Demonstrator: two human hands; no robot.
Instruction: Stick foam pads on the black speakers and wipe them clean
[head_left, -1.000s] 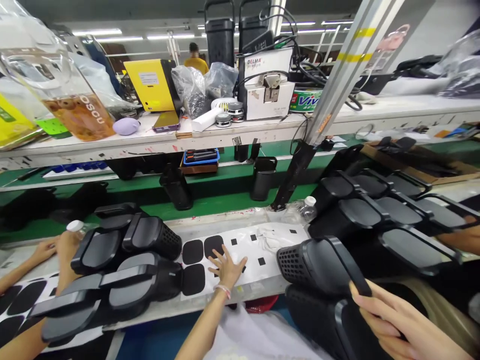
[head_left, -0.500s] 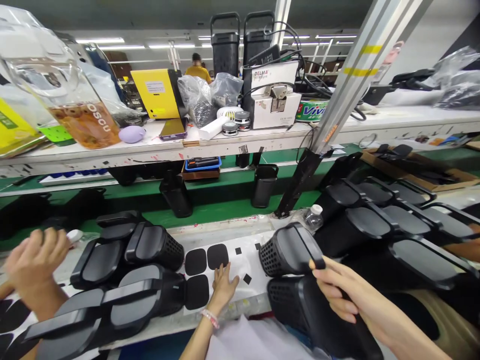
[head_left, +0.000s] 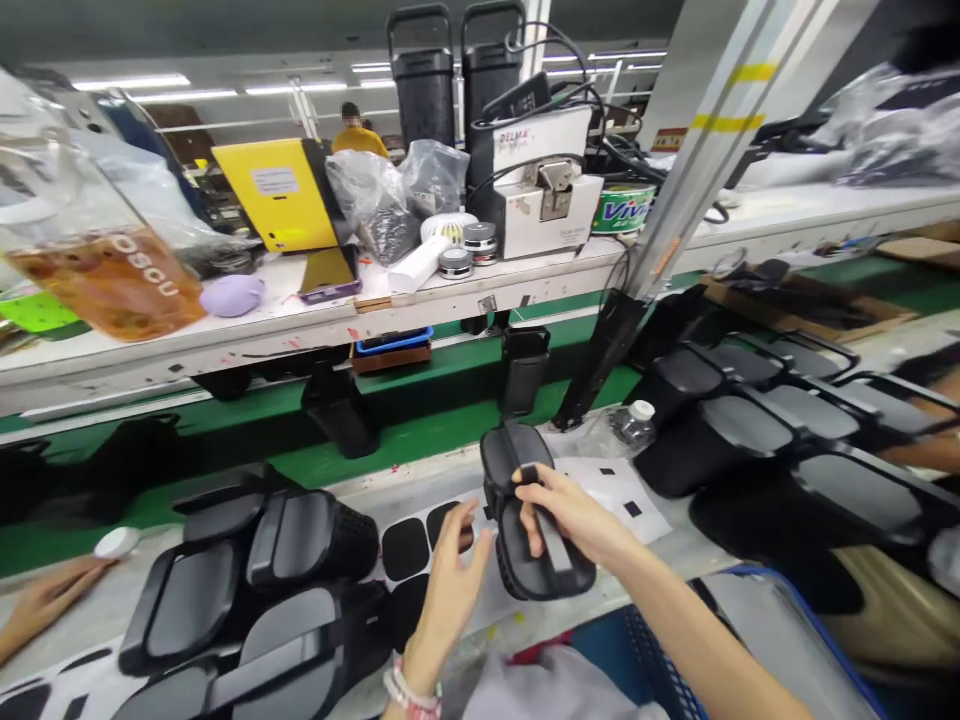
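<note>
My right hand (head_left: 566, 510) is wrapped around the handle of a black handled container (head_left: 525, 570) with rounded corners, standing in front of me on the bench. Directly behind it is a second black container (head_left: 510, 452). My left hand (head_left: 454, 575), fingers apart and thumb out, is just left of the held container and seems to hold nothing. Beneath and behind it are rounded-square black pads (head_left: 405, 548) on a white sheet. Another white sheet (head_left: 615, 490) with small black squares lies to the right. What the left fingertips touch is unclear.
Black containers crowd the left (head_left: 300, 540) and right (head_left: 750, 425). A clear bottle (head_left: 634, 425) stands by the dark post (head_left: 596, 360). Another person's hand (head_left: 56, 605) rests at far left. A blue-rimmed crate (head_left: 817, 640) is below right. A cluttered shelf (head_left: 300, 335) crosses ahead.
My right hand has moved left, to the container's handle in the middle. My left hand has lifted from the pad sheet towards that container. The other person's hand at left has lowered.
</note>
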